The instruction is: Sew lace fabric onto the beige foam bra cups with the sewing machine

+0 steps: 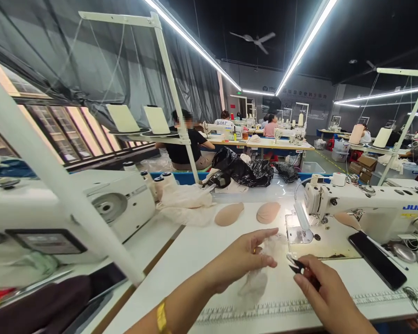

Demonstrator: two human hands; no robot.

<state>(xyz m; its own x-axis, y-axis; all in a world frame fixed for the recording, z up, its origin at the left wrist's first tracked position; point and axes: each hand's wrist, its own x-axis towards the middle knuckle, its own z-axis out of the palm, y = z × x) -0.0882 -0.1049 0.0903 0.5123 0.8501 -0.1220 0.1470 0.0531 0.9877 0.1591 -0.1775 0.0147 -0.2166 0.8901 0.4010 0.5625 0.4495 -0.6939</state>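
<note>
My left hand point(241, 255) is over the white table, index finger and thumb stretched out, with another finger curled behind them. A sheer, whitish piece of fabric point(254, 284) runs past its fingers and hangs below; it appears held in the curled fingers, partly hidden. Small black thread snips point(295, 268) are gripped in my right hand point(322, 283), blades apart and pointing left toward the fabric. Beyond my hands, two beige molded cups point(228, 215) point(268, 213) lie apart on the table. A white sewing machine point(372, 204) stands to the right, with another beige cup point(347, 220) by its arm.
A black phone point(377, 260) lies right of my right hand. A ruler strip point(281, 306) runs along the table's front. Another machine point(114, 204) and a slanting white post point(73, 195) stand left. Black plastic bags point(250, 169) lie at the back; a person point(188, 144) sits beyond.
</note>
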